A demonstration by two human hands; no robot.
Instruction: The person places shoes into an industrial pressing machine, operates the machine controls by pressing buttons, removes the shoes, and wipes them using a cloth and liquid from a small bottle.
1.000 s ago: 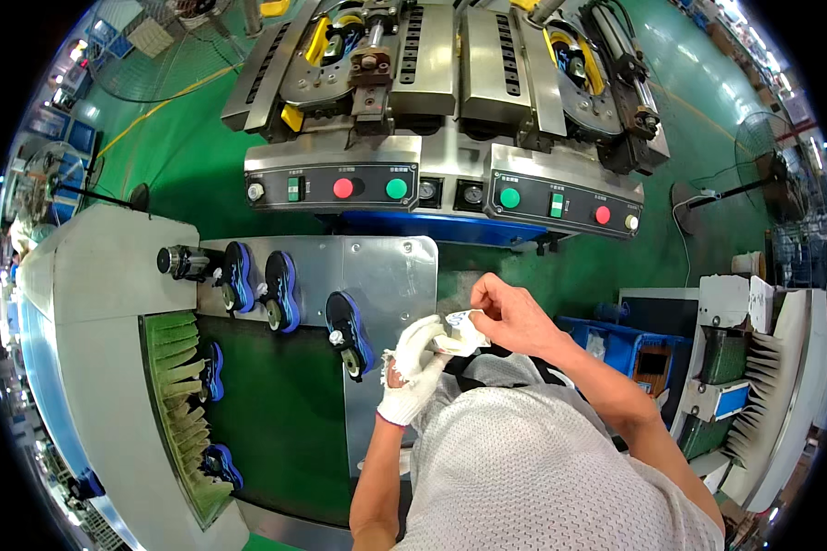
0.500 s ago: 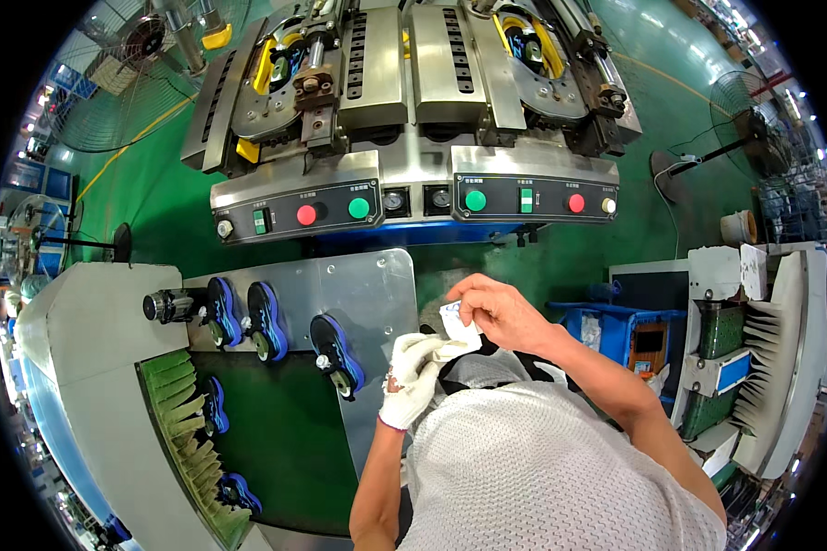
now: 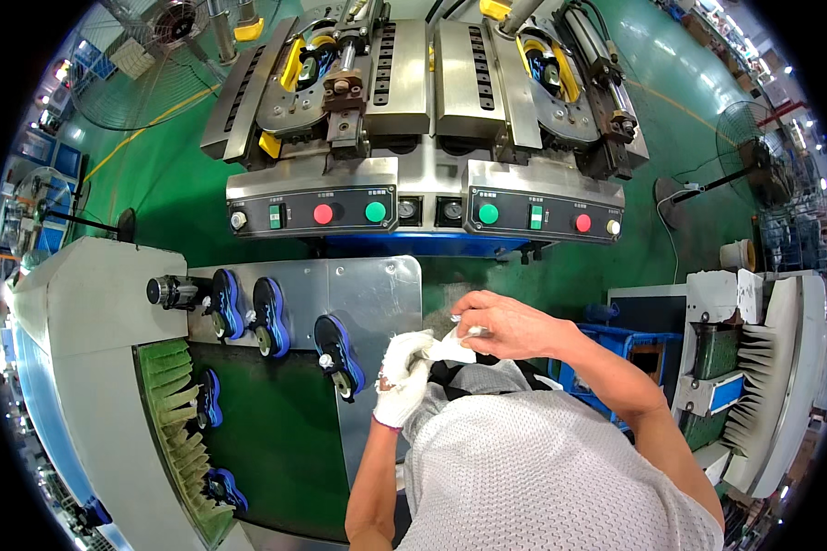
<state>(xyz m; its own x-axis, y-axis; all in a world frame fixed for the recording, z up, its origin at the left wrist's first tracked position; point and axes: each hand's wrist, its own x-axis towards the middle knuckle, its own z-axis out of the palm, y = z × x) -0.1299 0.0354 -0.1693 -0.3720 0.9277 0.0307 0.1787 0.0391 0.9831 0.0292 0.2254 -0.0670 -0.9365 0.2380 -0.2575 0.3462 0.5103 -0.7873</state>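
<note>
Seemingly light, limp and best pinched by its edges, the thin white piece (image 3: pixel 449 350) sits two o'clock of the white-knit-gloved left hand (image 3: pixel 404 373); it and the bare right hand (image 3: pixel 513 329) pinch it, fingers nearly closed

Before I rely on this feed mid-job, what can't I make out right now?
White piece, head view: full shape partly covered by the right hand.
Grip of the left hand, head view: white glove and white piece blend.
Lower shoe at the green strips, head view: left end hidden by them.
Dials, head view: readings too small.
Metal machine, head view: top cut off by the upper edge.
</note>
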